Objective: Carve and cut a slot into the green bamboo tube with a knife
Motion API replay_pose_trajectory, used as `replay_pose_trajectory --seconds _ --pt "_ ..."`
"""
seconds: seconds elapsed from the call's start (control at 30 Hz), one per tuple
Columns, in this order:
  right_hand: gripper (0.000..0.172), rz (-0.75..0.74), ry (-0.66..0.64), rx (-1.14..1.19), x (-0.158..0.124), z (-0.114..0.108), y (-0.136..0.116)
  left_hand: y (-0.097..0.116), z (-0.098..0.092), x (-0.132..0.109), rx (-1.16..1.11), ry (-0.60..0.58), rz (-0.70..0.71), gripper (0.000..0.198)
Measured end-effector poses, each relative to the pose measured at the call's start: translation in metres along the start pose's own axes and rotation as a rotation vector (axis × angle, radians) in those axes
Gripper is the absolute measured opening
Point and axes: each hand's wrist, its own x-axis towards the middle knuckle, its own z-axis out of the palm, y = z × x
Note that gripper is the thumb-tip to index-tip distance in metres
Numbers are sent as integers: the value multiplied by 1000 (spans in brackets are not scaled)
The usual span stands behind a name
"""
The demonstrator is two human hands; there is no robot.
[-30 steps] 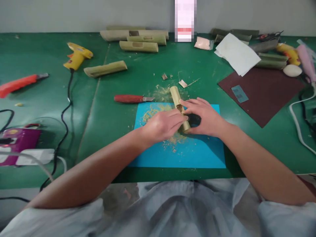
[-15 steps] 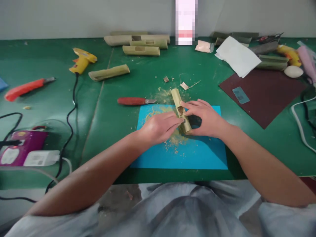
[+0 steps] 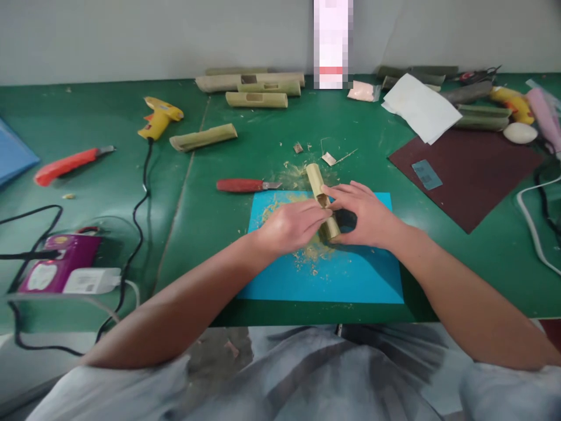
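Note:
A pale bamboo tube (image 3: 314, 177) with a cut-out opening stands slanted over a blue sheet (image 3: 350, 280), its far end pointing away from me. My right hand (image 3: 366, 213) grips the tube from the right, thumb and fingers spread along its side. At the opening, the fingertips of my left hand (image 3: 293, 225) are pinched together; whatever sits between them is too small and hidden to make out. Bamboo shavings (image 3: 313, 252) lie scattered around the tube. Left of its far end rests a red-handled knife (image 3: 240, 185).
At the left are a yellow glue gun (image 3: 158, 118), a red utility knife (image 3: 68, 166) and a purple power strip (image 3: 65, 263) with cords. Several bamboo pieces (image 3: 258, 100) lie at the back. On the right is a dark red sheet (image 3: 468, 181) with white paper (image 3: 421, 108) overlapping it.
The view has shifted slightly, so everything on the left appears farther right and lower. My left fingertips have moved slightly along the opening; the right hand keeps its hold on the tube.

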Motion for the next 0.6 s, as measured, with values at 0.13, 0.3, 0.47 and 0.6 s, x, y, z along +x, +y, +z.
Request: replay_pose_trajectory --seconds 0.13,0.3,0.47,0.6 --pt "73 12 2 19 0 1 0 -1 -1 -3 -14 -30 2 25" --pt "50 17 24 0 -1 0 3 -3 -4 -8 12 -33 -23 24" --pt "46 21 50 -14 -1 -1 3 -2 -1 -2 -6 -32 -12 25" --pt "48 -8 41 -47 0 0 2 -4 -2 -5 -7 -32 -18 25"
